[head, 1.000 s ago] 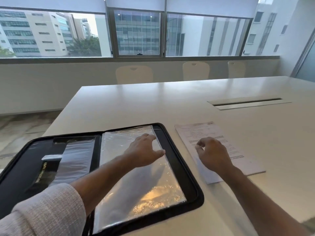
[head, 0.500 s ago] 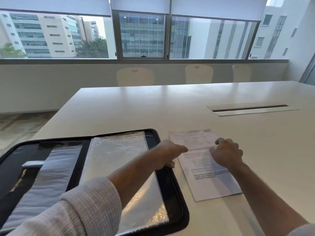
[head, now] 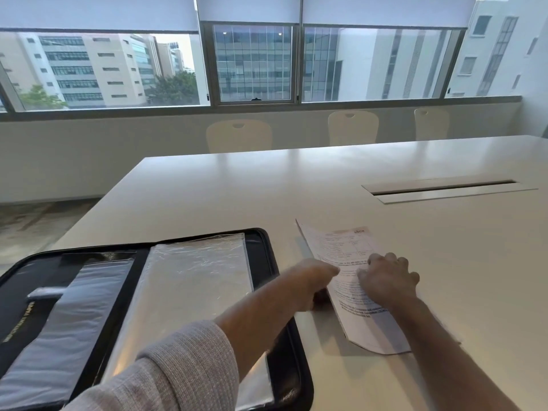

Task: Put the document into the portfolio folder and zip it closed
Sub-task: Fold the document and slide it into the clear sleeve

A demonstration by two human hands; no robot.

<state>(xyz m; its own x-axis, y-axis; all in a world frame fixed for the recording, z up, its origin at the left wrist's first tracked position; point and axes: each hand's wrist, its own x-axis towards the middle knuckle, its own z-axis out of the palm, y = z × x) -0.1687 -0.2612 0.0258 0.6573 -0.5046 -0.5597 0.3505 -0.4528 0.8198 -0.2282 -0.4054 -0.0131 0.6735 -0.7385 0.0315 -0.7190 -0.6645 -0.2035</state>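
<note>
1. Document (head: 354, 280) lies on the table (head: 296, 188) just right of the open portfolio folder (head: 267, 262); its left edge is raised.
2. Left hand (head: 314, 281) pinches that edge, seemingly to lift it; right hand (head: 385, 277) rests on top with curled fingers, probably steadying.

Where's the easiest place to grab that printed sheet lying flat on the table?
The document is best taken by its left long edge, coming from the portfolio folder side. That edge already curls up off the table, so fingers can likely slip under and pinch it.
</note>
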